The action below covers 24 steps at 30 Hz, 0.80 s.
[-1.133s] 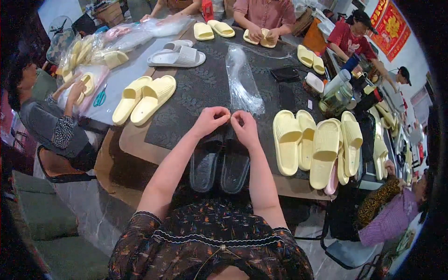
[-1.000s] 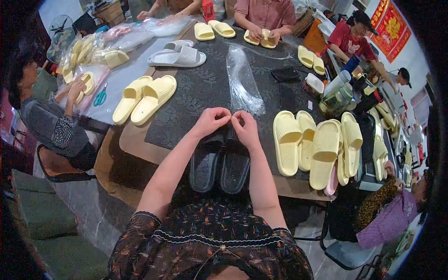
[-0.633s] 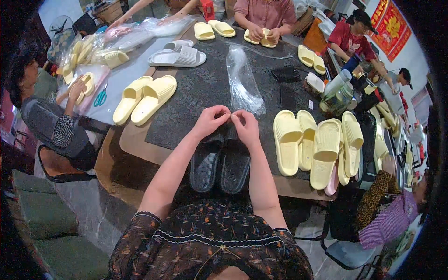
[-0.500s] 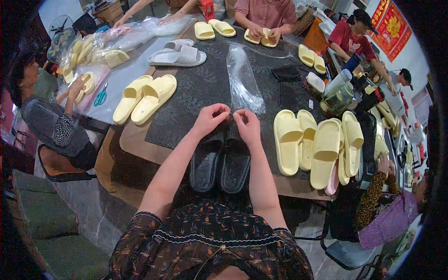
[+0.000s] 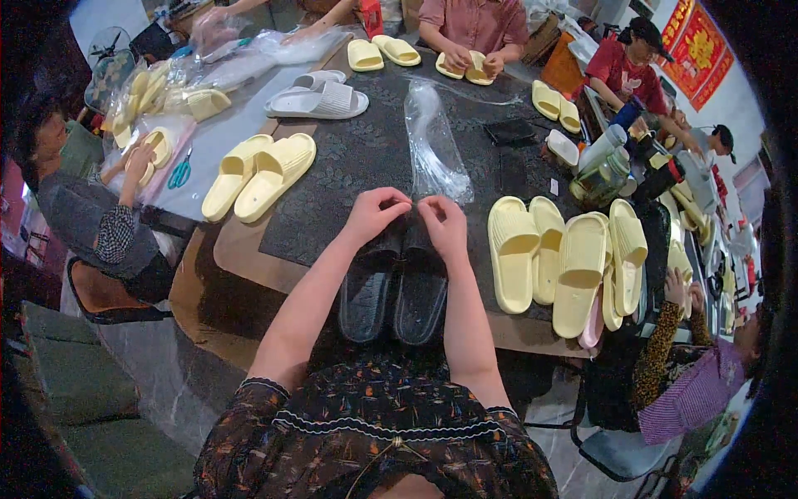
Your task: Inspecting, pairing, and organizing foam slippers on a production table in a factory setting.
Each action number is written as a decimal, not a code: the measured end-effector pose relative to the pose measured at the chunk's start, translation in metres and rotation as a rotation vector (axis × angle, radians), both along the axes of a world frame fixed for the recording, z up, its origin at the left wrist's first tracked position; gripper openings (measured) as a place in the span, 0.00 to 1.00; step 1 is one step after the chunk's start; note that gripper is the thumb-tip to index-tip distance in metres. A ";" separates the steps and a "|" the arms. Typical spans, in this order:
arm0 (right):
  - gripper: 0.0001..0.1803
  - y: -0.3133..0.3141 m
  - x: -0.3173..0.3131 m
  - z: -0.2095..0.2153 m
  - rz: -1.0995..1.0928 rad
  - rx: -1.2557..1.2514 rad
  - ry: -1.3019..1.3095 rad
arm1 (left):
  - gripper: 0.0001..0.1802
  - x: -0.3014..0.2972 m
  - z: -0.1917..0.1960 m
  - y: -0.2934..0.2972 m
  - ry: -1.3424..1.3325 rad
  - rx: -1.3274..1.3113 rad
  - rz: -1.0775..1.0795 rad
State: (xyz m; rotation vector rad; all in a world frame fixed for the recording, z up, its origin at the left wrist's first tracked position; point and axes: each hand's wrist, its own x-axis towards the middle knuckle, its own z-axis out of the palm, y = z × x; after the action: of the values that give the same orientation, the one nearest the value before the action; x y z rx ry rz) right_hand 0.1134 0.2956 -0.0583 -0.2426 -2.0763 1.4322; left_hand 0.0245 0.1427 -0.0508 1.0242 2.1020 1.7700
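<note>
A pair of black slippers (image 5: 421, 308) lies side by side at the table's near edge, toes pointing away from me. Over their far ends my left hand (image 5: 378, 218) and my right hand (image 5: 443, 223) meet, each with thumb and forefinger pinched together. Whatever sits between the fingertips is too small to make out. Just beyond my fingers lies a clear plastic bag (image 5: 436, 154) with shiny, thin strands inside. The slipper straps are partly hidden beneath my hands and in shadow.
Several yellow slippers (image 5: 579, 258) stand to my right; a yellow pair (image 5: 274, 175) and white slippers (image 5: 320, 101) lie left. Bottles (image 5: 603, 175) and a black wallet (image 5: 509, 131) occupy the right side. Teal scissors (image 5: 180, 170) rest far left. Co-workers sit around the table.
My hands stay pinched over the black slippers, almost unmoved. At the back left, a co-worker's hand has shifted among the plastic bags. The person at left has moved a hand over yellow slippers.
</note>
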 end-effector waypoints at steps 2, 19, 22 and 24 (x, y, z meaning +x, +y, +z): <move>0.08 0.001 0.000 -0.001 -0.024 -0.003 -0.020 | 0.07 0.000 0.000 0.000 -0.082 0.025 0.031; 0.09 0.005 -0.003 -0.008 -0.061 -0.089 -0.039 | 0.07 -0.002 -0.005 -0.001 -0.018 0.008 -0.005; 0.09 0.006 -0.002 -0.008 0.003 -0.012 -0.012 | 0.08 -0.002 -0.004 0.000 -0.024 -0.002 -0.004; 0.10 0.006 -0.002 -0.008 0.059 0.051 0.029 | 0.08 -0.001 -0.004 0.000 -0.029 0.010 -0.005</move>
State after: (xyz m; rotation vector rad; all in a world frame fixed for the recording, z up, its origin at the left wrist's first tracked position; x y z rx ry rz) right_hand 0.1115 0.3019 -0.0663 -0.1398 -2.1093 1.4067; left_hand 0.0232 0.1423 -0.0546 0.9994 2.0736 1.7843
